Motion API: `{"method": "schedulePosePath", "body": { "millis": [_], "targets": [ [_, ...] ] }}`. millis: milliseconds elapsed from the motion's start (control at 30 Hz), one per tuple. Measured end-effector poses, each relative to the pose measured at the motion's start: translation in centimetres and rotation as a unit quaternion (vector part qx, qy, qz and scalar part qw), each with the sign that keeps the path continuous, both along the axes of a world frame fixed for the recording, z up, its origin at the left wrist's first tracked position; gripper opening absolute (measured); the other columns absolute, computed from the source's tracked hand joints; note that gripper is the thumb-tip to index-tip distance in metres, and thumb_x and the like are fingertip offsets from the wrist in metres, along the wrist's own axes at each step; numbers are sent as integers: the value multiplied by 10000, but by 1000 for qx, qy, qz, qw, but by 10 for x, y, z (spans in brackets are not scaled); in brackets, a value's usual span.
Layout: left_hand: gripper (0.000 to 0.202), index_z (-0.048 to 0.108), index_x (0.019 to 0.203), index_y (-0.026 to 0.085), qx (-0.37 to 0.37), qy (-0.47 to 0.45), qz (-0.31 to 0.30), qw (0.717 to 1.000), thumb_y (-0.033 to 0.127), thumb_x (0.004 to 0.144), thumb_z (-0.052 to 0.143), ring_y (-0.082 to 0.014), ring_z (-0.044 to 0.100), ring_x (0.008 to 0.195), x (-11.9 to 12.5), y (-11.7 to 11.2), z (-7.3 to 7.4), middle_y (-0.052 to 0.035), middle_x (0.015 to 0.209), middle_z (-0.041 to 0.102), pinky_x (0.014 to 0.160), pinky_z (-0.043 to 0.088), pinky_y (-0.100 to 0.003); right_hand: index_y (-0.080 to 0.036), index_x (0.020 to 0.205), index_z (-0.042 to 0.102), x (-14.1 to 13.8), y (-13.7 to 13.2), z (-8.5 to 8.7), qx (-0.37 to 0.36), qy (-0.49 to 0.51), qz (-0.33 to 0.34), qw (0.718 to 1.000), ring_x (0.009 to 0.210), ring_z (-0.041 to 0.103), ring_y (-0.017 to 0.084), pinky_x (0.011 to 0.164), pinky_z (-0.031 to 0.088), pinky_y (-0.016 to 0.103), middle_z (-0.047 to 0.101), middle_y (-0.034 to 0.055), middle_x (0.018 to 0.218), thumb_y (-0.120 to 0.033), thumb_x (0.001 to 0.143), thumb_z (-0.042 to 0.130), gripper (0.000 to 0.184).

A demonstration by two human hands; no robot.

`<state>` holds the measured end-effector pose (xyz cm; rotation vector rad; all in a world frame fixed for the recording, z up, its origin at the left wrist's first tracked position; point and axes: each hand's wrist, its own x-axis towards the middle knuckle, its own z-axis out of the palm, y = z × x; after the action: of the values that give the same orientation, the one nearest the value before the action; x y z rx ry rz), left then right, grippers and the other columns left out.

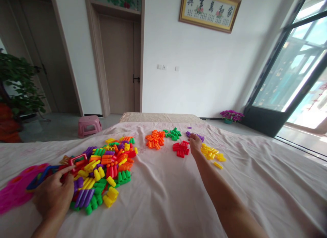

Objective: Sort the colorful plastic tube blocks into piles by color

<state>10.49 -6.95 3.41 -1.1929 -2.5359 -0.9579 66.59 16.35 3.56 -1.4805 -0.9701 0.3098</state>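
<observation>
On the cloth-covered surface, toward its left edge: one mixed pile of plastic pieces, in red, yellow, green, purple and orange, heaped together. Beside it, nearer the left edge, lay a pink item (blurred, its form unclear) and a blue frame piece.

Toward the far edge, sorted by colour: an orange group; a green group, just to its right; a red group, nearer the near edge than the green; a purple group; and a yellow group, farthest right. One purple piece lay apart, beyond the purple group.

Left hand: at the pile's left side, index finger extended to a red frame piece — whether gripped could not be told. Right hand: arm outstretched, fingers bent at the purple group — whether they held a piece could not be seen.
</observation>
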Motion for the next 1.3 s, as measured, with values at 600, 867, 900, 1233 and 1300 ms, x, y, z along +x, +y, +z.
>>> {"method": "schedulePosePath", "body": {
  "millis": [600, 867, 900, 1233, 1300],
  "targets": [
    [393, 756, 1117, 229, 74, 10, -6, 997, 393, 891, 480, -272, 624, 875, 2, 2, -3, -118, 955, 721, 732, 434, -362, -214, 1076, 744, -265, -92, 9, 12, -299, 462, 834, 909, 676, 171, 833, 522, 274, 727, 60, 1070, -164, 846, 647, 254],
    [382, 758, 1104, 217, 87, 26, -19, 996, 364, 889, 480, -269, 635, 866, 2, 2, -4, -115, 922, 725, 754, 448, -364, -286, 1390, 554, -272, -105, 2, -53, -410, 385, 825, 1110, 610, 209, 855, 491, 284, 601, 77, 1286, -248, 939, 586, 454],
    [379, 759, 1099, 217, 88, 28, -19, 996, 362, 889, 479, -271, 636, 867, 2, 2, -4, -115, 917, 725, 754, 448, -365, -290, 1379, 557, -272, -103, 2, -63, -419, 378, 823, 1091, 611, 208, 829, 487, 281, 597, 76, 1269, -282, 943, 592, 437],
    [393, 752, 1115, 227, 81, 22, -20, 996, 383, 896, 465, -276, 627, 864, 1, 2, -5, -117, 931, 720, 736, 438, -370, -255, 1137, 627, -264, -101, -4, -46, -416, 343, 841, 988, 621, 186, 755, 433, 253, 654, 36, 1117, -370, 880, 691, 288],
    [399, 753, 1108, 228, 83, 21, -18, 996, 396, 901, 456, -278, 625, 865, 1, 2, -6, -118, 935, 720, 736, 439, -373, -255, 1098, 643, -256, -99, -2, -32, -408, 308, 859, 919, 624, 178, 739, 426, 254, 662, 29, 1057, -395, 876, 692, 267]
  ]
}}
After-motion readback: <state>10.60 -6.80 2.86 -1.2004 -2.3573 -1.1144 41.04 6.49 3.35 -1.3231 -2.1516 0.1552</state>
